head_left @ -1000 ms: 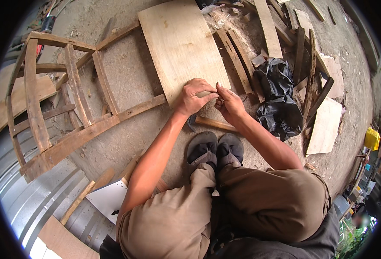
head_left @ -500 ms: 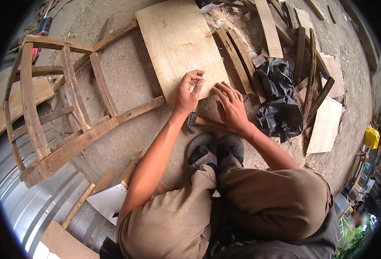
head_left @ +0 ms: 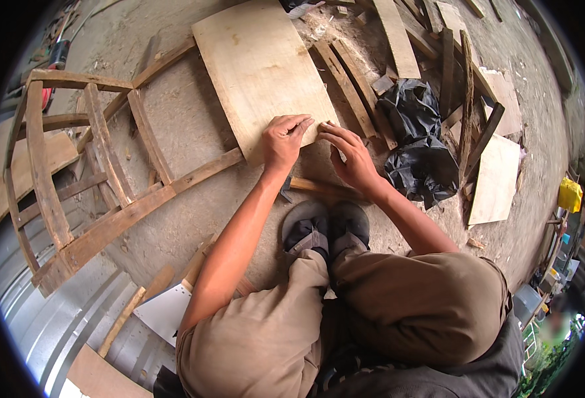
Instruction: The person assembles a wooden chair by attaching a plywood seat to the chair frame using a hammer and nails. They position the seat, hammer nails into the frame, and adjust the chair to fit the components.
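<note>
A pale plywood sheet (head_left: 252,60) lies over the wooden frame (head_left: 106,222), its near end in front of me. My left hand (head_left: 284,140) is over the near edge of the sheet, thumb and fingers pinched together; whatever they hold is too small to make out. Just right of it, my right hand (head_left: 351,154) reaches to the near right corner with fingers stretched out and the thumb apart, fingertips at the sheet. A hammer (head_left: 322,188) with a wooden handle lies on the ground below my hands, its dark head partly hidden by my left wrist.
Black plastic bags (head_left: 422,166) lie to the right beside scattered wood strips (head_left: 349,86) and a small plywood piece (head_left: 496,179). Corrugated metal sheeting (head_left: 73,318) and a white board (head_left: 163,312) are at lower left. My sandalled feet (head_left: 305,225) stand close below.
My left fingers have closed into a pinch and moved nearer the right hand. The right fingertips have shifted slightly left toward them. The whole view has shifted a little.
</note>
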Motion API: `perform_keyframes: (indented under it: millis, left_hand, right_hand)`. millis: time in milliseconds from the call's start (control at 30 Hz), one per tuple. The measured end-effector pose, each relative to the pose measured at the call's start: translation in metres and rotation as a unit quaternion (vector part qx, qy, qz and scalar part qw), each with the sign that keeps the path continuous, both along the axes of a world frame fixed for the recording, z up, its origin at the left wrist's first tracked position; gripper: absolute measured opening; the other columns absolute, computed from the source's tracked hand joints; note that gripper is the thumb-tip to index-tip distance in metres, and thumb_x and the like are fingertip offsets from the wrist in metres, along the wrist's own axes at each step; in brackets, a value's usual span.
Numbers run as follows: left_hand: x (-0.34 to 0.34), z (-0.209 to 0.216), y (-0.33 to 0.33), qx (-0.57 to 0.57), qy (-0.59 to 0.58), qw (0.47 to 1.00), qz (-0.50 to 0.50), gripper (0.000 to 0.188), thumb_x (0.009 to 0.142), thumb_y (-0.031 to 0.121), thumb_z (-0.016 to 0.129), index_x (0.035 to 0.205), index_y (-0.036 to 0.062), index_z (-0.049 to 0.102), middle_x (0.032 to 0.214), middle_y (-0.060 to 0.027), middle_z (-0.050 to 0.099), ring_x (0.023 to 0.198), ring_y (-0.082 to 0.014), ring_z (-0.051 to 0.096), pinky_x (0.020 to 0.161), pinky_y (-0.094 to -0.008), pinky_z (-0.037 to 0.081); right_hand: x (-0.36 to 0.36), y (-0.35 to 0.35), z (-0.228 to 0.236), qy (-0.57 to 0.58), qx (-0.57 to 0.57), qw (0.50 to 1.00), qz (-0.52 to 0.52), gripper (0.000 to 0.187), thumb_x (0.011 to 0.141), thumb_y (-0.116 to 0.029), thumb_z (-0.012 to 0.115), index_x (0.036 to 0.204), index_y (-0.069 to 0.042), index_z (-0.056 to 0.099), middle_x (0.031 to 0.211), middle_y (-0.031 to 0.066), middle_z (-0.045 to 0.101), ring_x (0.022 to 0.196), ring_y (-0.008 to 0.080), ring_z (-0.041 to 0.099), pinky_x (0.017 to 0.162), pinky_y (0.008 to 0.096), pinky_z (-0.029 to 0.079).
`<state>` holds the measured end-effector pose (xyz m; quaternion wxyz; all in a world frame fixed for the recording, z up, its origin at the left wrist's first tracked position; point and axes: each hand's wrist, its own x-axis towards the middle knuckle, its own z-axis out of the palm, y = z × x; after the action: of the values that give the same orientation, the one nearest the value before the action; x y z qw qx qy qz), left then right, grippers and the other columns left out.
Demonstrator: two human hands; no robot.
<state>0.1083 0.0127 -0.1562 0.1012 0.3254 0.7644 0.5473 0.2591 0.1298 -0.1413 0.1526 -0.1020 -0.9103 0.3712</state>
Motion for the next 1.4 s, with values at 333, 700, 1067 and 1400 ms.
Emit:
perform_keyframes:
  millis: [333, 700, 1067, 1400]
  left_hand:
    - [0.000, -0.002, 0.001, -0.028, 0.058, 0.998, -0.028, 0.014, 0.087, 0.014, 0.073, 0.097, 0.0045, 0.076, 0.094, -0.0089, 0.075, 0.086, -0.0233, 0.068, 0.078, -0.0334, 0.052]
    - [0.004, -0.005, 0.005, -0.053, 0.123, 0.991, -0.025, 0.013, 0.087, 0.017, 0.072, 0.095, 0.0076, 0.076, 0.094, -0.0058, 0.075, 0.084, -0.0243, 0.067, 0.077, -0.0343, 0.052]
    - [0.008, -0.006, 0.007, -0.063, 0.153, 0.986, -0.031, 0.013, 0.085, 0.017, 0.074, 0.095, 0.0096, 0.077, 0.094, -0.0029, 0.071, 0.086, -0.0234, 0.064, 0.077, -0.0354, 0.053]
    - [0.010, -0.004, 0.006, -0.091, 0.144, 0.985, -0.031, 0.013, 0.082, 0.020, 0.077, 0.090, 0.0111, 0.079, 0.089, -0.0007, 0.069, 0.083, -0.0208, 0.063, 0.075, -0.0344, 0.052]
  right_hand:
    - [0.027, -0.012, -0.009, -0.002, -0.014, 1.000, -0.028, 0.040, 0.083, 0.007, 0.057, 0.121, -0.004, 0.060, 0.134, 0.0142, 0.058, 0.133, 0.0346, 0.049, 0.106, 0.0443, 0.042]
    - [0.064, -0.041, -0.007, -0.067, 0.051, 0.996, 0.002, 0.039, 0.082, -0.024, 0.076, 0.114, -0.008, 0.062, 0.112, 0.0108, 0.059, 0.106, 0.0305, 0.055, 0.089, 0.0418, 0.043]
    - [0.076, -0.029, -0.025, -0.064, 0.048, 0.995, 0.054, 0.039, 0.080, -0.027, 0.079, 0.107, -0.005, 0.061, 0.098, 0.0117, 0.058, 0.090, 0.0308, 0.058, 0.079, 0.0412, 0.047]
    - [0.120, 0.017, -0.005, -0.061, -0.098, 0.993, 0.017, 0.026, 0.091, -0.022, 0.063, 0.104, 0.000, 0.057, 0.085, 0.0192, 0.057, 0.076, 0.0381, 0.060, 0.066, 0.0418, 0.049]
